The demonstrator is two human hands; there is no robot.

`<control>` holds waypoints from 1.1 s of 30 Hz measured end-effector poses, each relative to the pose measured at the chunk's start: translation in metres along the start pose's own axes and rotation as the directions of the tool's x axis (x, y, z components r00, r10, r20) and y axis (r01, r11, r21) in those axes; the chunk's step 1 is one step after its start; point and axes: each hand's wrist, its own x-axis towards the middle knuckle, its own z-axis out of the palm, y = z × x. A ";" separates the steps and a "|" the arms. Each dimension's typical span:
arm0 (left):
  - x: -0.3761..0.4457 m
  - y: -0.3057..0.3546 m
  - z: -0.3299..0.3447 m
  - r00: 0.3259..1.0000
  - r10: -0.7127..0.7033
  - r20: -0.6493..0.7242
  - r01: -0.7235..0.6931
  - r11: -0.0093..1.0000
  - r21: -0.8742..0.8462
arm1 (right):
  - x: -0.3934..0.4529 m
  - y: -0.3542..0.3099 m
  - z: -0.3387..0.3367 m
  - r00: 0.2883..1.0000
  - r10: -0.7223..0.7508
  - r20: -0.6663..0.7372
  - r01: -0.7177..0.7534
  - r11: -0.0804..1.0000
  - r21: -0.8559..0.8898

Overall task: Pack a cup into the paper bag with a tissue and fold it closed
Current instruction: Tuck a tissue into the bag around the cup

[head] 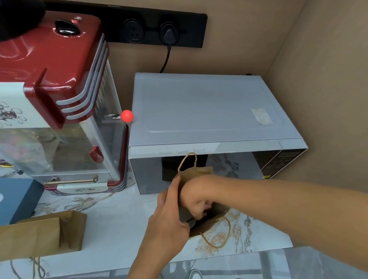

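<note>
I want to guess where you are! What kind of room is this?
Probably a kitchen or snack corner: a microwave sits on a marble-patterned counter beside a red popcorn machine, with wall sockets behind.

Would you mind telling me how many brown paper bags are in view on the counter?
2. One paper bag stands open in front of the microwave, held by both hands. A second bag lies flat at the left, near the blue tissue box. Others may sit outside the frame.

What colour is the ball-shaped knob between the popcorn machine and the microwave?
Bright red-pink; the knob shows clearly in the head view, the only one given.
</note>
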 end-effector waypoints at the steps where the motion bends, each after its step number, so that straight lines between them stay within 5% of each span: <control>1: 0.000 0.000 0.000 1.000 0.001 0.000 -0.001 1.000 -0.004 | 0.005 -0.004 0.007 0.999 -0.003 -0.040 0.002 1.000 -0.011; 14: 0.000 -0.011 0.001 0.999 0.049 -0.018 -0.049 0.998 -0.043 | 0.034 -0.012 0.043 0.971 -0.024 -0.238 0.074 0.976 0.204; 19: 0.003 -0.014 0.000 0.983 0.167 -0.078 -0.174 0.981 -0.085 | 0.008 -0.010 0.039 0.974 -0.019 -0.225 0.079 0.963 0.258; 22: 0.001 -0.016 -0.009 0.974 0.200 -0.110 -0.212 0.971 -0.107 | -0.016 -0.003 0.035 0.941 0.014 -0.337 0.106 0.936 0.335; 24: -0.001 -0.023 -0.020 0.968 0.206 -0.145 -0.225 0.965 -0.132 | -0.036 0.008 0.031 0.904 0.015 -0.428 0.221 0.840 0.496; 27: -0.004 -0.041 -0.041 0.970 0.169 -0.177 -0.194 0.972 -0.136 | -0.077 0.037 0.045 0.840 0.043 -0.541 0.487 0.380 0.786; 28: -0.007 -0.045 -0.045 0.977 0.148 -0.151 -0.166 0.979 -0.116 | -0.087 0.049 0.058 0.802 0.115 -0.587 0.530 0.318 0.786; 31: -0.011 -0.049 -0.045 0.996 0.086 -0.016 -0.087 0.991 -0.103 | -0.089 0.072 0.109 0.620 0.362 -0.696 0.627 0.306 0.717; 33: -0.009 -0.045 -0.035 0.998 0.045 0.047 -0.037 0.988 -0.148 | -0.074 0.068 0.136 0.605 0.456 -0.653 0.612 0.258 0.747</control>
